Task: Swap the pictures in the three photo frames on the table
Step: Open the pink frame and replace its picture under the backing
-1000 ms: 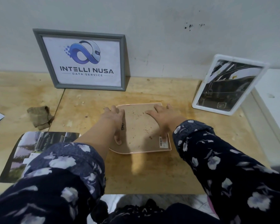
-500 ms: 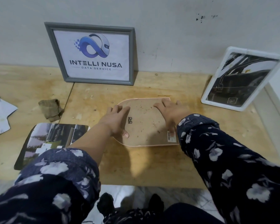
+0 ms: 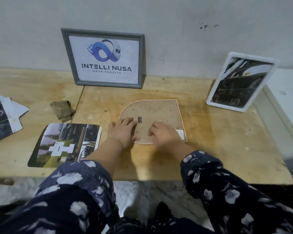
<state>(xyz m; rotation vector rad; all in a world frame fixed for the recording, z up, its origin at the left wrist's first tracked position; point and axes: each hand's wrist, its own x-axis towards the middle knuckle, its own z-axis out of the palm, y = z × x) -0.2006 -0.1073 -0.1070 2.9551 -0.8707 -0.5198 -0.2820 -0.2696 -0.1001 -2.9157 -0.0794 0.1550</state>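
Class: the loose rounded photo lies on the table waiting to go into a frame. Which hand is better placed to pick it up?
Left. The left hand lies nearest the loose photo; the right hand rests farther away, on the face-down frame.

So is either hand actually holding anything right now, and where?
Nothing is gripped. Both the left hand and right hand rest on the near part of the face-down frame's backing board.

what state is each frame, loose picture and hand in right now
grey frame: upright against the wall, logo print inside
white frame: propped leaning back, dark picture inside
face-down frame: flat on the table, brown back up
loose photo: flat on the table, picture up
paper sheets: loose at the left edge
left hand: fingers resting on the frame back
right hand: fingers curled, resting on the frame back
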